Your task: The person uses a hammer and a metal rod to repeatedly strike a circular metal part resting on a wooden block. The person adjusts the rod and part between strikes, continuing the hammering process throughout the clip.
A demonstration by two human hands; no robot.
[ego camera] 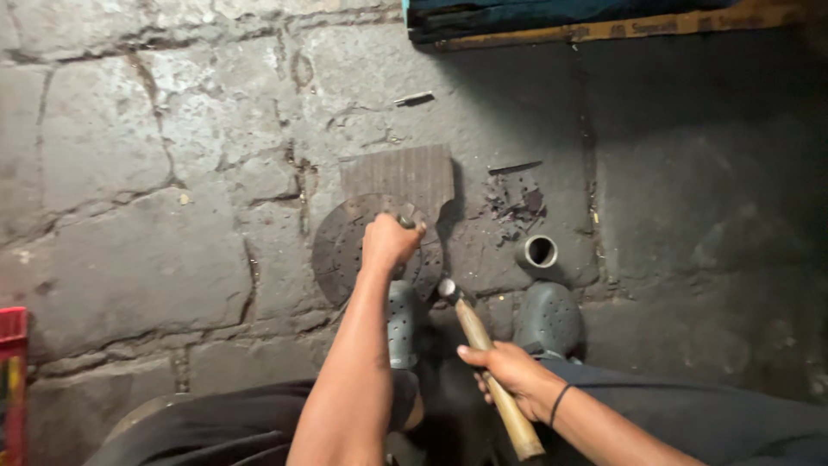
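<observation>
- Nearest the camera, the right hand (509, 373) is wrapped around the lower wooden handle of a hammer (487, 367), its steel head raised just beside the disc; head-heavy by the look of it, so a low grip gives swing.
- Left hand (390, 242) is clenched on a short metal punch (406, 221) stood on the disc; it looks stiff and slim, best gripped mid-shaft.
- Round perforated metal disc (341, 250) lies flat on the floor, probably heavy and rigid, pinned by two grey clogs (549, 318).
- Ribbed flat plate (398, 173) lies touching the disc's far edge; a short pipe piece (541, 251) stands nearby.
- Cracked stone floor (129, 173) is rough, dusty and dim to the right.
</observation>
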